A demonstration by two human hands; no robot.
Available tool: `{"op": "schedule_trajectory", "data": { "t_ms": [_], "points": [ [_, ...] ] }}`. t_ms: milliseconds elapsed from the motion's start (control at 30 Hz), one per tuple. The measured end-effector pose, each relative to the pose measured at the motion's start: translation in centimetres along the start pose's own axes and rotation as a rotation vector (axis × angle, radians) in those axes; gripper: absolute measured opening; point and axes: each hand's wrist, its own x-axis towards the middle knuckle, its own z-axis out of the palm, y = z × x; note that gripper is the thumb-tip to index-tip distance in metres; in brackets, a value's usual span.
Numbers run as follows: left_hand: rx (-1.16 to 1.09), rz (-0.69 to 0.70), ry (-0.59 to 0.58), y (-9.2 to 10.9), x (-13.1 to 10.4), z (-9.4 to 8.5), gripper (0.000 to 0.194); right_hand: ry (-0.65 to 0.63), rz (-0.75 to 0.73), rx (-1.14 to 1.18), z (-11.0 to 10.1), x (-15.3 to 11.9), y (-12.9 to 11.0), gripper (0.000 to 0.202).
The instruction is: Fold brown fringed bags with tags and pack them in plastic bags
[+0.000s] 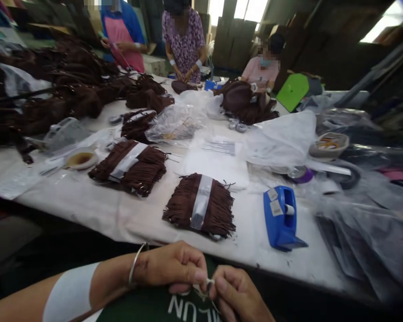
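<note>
Here, just below the near edge of the long, white-covered table (130,219), pinching a thin, whitish, string-like strip (209,281) between the thumb and curled fingers of the left hand (177,268), and likewise between those of the right hand (237,290). With both hands closed on the strip, held close together in front of a dark green apron with white lettering (154,304). Too small to tell how looped or knotted. On the left wrist, wearing a thin silver-coloured bangle (133,268); farther up that forearm, a broad white band (70,290). Beyond the hands, lying on the table near its edge: a dark brown fringed bundle (218,210) with a pale, shiny strap (201,203) around its middle, and, farther left, a similarly strapped brown fringed bundle (151,167). To the right of the nearer bundle, well apart from it, a blue plastic tape dispenser (278,219). Behind, between crumpled clear plastic (177,125) and the nearer bundle, white paper with dark lines (218,165). At far left, a large heap of dark brown goods (74,98). Across the table, three other people.
</note>
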Motion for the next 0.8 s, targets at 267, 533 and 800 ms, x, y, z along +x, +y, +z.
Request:
{"op": "schedule_trajectory", "data": {
  "t_ms": [267,533,800],
  "points": [
    [-0.061,-0.013,0.090,0.8,1.1,0.0,0.040,-0.038,-0.074,0.205,-0.4,1.0,-1.0,0.048],
    [-0.047,-0.024,0.054,0.9,1.5,0.0,0.043,-0.055,-0.078,0.228,-0.7,1.4,-0.9,0.044],
    [0.746,0.436,0.219,6.2,2.5,-0.5,0.038,0.474,-0.474,-0.490,-1.6,1.2,-4.9,0.019]
  ]
}}
